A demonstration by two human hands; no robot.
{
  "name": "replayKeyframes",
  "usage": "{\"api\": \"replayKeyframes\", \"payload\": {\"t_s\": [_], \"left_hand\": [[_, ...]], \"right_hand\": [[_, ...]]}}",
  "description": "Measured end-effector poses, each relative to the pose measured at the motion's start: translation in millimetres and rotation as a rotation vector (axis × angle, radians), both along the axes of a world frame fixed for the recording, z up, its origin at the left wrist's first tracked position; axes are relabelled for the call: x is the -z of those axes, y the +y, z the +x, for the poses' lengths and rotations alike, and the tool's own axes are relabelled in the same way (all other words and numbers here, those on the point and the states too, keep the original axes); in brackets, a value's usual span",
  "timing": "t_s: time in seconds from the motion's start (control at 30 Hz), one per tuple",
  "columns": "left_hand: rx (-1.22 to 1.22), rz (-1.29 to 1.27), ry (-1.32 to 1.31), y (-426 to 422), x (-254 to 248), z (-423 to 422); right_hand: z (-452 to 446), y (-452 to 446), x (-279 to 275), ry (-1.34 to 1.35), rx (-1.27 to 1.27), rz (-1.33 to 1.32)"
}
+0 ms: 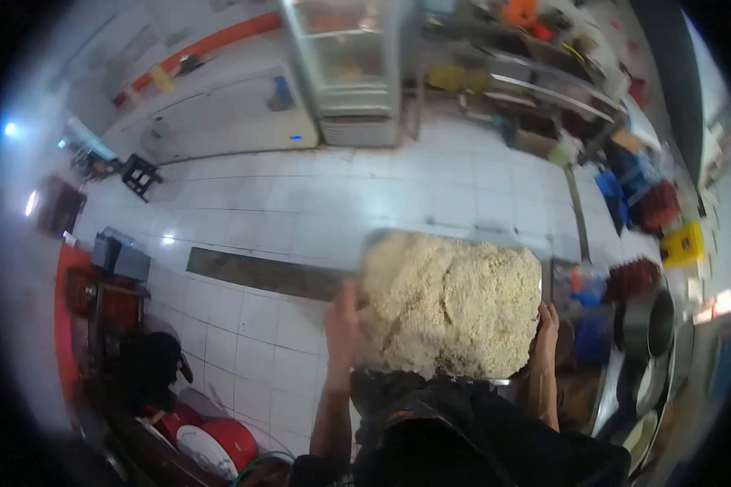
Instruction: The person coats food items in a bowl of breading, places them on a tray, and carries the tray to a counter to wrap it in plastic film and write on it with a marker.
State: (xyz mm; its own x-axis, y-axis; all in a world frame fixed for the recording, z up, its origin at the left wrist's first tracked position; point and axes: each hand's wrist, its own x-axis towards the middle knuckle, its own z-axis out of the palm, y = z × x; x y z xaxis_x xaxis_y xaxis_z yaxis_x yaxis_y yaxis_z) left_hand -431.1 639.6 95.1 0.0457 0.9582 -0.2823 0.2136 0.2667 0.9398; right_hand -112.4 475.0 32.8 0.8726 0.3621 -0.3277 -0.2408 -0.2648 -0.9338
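A rectangular tray (499, 381) is held level in front of my body, heaped with a pale yellow, crumbly food (455, 304) that looks like crumbs or grains. My left hand (345, 325) grips the tray's left side, slightly blurred by motion. On the opposite side, my right hand (548, 325) has its fingers closed round the edge. The food hides most of the tray; only bits of its dark back rim and shiny front and right edges show. Both thumbs' exact hold is hard to make out.
White tiles (260, 203) cover the floor, with a dark drain strip (260, 273) across it. A glass-door fridge (353, 73) and a white chest (219, 122) stand ahead. Shelving (536, 81) and crates (658, 203) are at right, a pot (648, 323) nearby. Red-and-white tubs (227, 446) sit lower left.
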Motion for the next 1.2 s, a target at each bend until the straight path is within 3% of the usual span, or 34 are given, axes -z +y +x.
{"api": "replayKeyframes", "payload": {"t_s": [0.03, 0.13, 0.23, 0.27, 0.4, 0.43, 0.53, 0.57, 0.63, 0.73, 0.8, 0.87, 1.0, 1.2], "left_hand": [[-0.090, 0.034, -0.001, 19, 6, -6], [-0.222, 0.008, -0.002, 52, 26, -35], [-0.308, 0.091, 0.021, 114, 19, -57], [-0.319, 0.091, 0.043, 137, 15, -66], [-0.265, 0.085, 0.135, 193, 30, -98], [-0.291, 0.060, 0.136, 219, 21, -107], [-0.365, 0.075, 0.081, 301, 11, -127], [-0.392, 0.004, 0.064, 289, -8, -128], [-0.394, -0.169, 0.074, 345, -26, -145], [-0.447, -0.094, 0.109, 430, 13, -171], [-0.450, 0.051, 0.014, 459, 10, -176], [-0.479, -0.117, 0.142, 519, -6, -188], [-0.445, -0.140, 0.153, 601, -3, -218], [-0.438, -0.171, 0.146, 754, 7, -265]], "right_hand": [[-2, 32, -18, 0.107, -0.209, 0.073], [-9, 104, -20, 0.052, -0.281, 0.019], [8, 176, 32, 0.135, -0.380, 0.155], [-4, 216, 19, 0.201, -0.446, 0.233], [-55, 306, -13, 0.028, -0.368, 0.151], [-45, 331, -1, 0.167, -0.448, 0.054], [-65, 423, 13, 0.217, -0.457, 0.110], [-76, 422, 3, 0.223, -0.468, 0.136], [-110, 487, -10, 0.215, -0.476, 0.281], [-122, 577, 17, 0.184, -0.523, 0.358], [-123, 613, 17, 0.137, -0.560, 0.345], [-141, 681, 8, 0.166, -0.544, 0.266], [-153, 780, 18, 0.101, -0.641, 0.290], [-187, 945, 31, 0.216, -0.626, 0.373]]}}
